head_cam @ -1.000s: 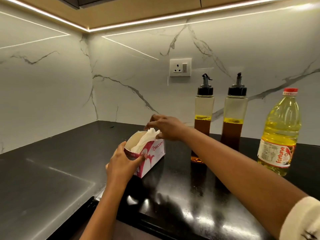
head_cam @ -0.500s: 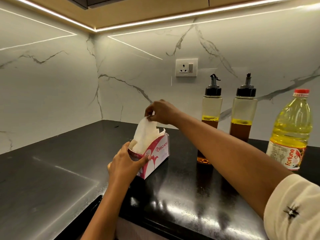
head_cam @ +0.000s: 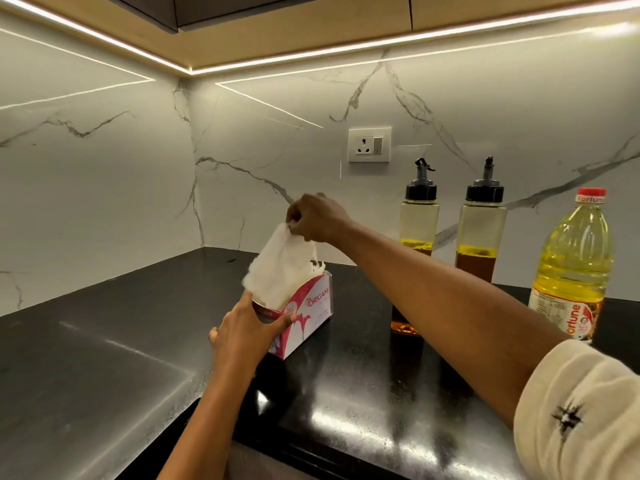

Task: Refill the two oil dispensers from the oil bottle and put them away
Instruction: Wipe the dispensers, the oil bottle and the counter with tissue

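Your left hand (head_cam: 242, 336) gripped the red-and-white cardboard tissue box (head_cam: 306, 315); your right hand (head_cam: 317, 218) pinched a white paper tissue (head_cam: 280, 268). A hard tug could have torn it.

- Tissue box (head_cam: 308, 313), red and white: "ORIGAMI" in red capitals on the white long side, next to a swirl logo. The same word is printed on the red near rim, only partly legible.
- Oil bottle (head_cam: 571, 271), label (head_cam: 568, 320): "fortune" in red lowercase, running upward. The small print beside it is unreadable.
- Oil bottle, red cap (head_cam: 591, 195): "fortune" in pale letters.
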The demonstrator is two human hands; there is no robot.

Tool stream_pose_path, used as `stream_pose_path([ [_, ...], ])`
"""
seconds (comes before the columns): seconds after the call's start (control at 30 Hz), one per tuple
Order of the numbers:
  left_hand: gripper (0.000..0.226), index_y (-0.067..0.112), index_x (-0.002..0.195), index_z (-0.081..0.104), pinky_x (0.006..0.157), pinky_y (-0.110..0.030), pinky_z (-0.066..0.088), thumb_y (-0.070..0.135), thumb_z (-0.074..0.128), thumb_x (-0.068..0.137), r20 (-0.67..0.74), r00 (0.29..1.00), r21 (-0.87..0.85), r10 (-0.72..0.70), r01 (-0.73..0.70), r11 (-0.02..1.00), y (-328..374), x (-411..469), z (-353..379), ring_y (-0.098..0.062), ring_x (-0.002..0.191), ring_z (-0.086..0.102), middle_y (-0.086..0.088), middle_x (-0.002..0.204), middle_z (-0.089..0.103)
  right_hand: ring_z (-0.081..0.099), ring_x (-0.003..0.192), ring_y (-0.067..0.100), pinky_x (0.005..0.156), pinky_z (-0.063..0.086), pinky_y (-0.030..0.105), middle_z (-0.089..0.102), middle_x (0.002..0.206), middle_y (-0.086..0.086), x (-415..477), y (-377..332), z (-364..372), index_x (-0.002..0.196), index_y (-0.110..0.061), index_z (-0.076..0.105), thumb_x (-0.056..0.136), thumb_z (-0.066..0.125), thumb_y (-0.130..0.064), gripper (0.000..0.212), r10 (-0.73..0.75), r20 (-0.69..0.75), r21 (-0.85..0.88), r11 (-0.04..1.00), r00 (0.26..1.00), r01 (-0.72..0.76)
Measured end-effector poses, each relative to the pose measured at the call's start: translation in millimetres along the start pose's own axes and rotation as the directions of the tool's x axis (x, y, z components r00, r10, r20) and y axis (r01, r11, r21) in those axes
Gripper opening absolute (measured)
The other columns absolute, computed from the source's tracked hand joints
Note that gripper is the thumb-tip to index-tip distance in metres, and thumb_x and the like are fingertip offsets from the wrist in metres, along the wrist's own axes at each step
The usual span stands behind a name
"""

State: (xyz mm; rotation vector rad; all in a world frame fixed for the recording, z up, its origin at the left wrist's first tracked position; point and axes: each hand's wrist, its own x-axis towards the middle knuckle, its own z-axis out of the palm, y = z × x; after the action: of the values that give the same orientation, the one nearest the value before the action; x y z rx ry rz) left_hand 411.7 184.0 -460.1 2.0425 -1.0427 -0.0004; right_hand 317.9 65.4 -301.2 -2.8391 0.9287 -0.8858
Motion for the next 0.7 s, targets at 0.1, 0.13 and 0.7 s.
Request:
stream_pose_path([
  [0.1,0.103,0.023,0.146,0.029,0.105,-0.059,0.036,0.074,0.065,0.065,0.001,1.000,0.009,-0.012,0.012,1.000,-2,3,2,-0.029,0.124,0.053,-0.002,0.134,0.058,0.068,0.073,0.019,0.067,0.058,0.033,0.069,0.083,0.002,0,0,-2,0.096,-0.015,0.070,0.087,0.058,-0.017,0.015,0.021,0.022,0.074,0.997,1.000,-0.023],
  [0.13,0.102,0.023,0.145,0.030,0.104,-0.059,0.036,0.074,0.065,0.065,-0.004,1.000,0.008,-0.009,0.009,1.000,-2,3,2,-0.029,0.123,0.054,-0.001,0.132,0.059,0.069,0.069,0.018,0.064,0.058,0.031,0.069,0.080,0.003,1,1,-2,0.096,-0.013,0.070,0.087,0.059,-0.015,0.015,0.033,0.049,0.104,0.994,0.998,-0.038],
  [0.7,0.135,0.020,0.153,0.003,0.104,-0.060,0.037,0.086,0.053,0.047,0.042,0.999,0.005,-0.013,0.013,1.000,-4,3,1,-0.030,0.130,0.048,-0.004,0.140,0.052,0.060,0.081,0.020,0.074,0.049,0.034,0.069,0.090,0.006,15,4,-19,0.089,-0.011,0.073,0.085,0.064,-0.028,0.019,0.042,-0.218,0.246,0.969,0.975,0.013],
])
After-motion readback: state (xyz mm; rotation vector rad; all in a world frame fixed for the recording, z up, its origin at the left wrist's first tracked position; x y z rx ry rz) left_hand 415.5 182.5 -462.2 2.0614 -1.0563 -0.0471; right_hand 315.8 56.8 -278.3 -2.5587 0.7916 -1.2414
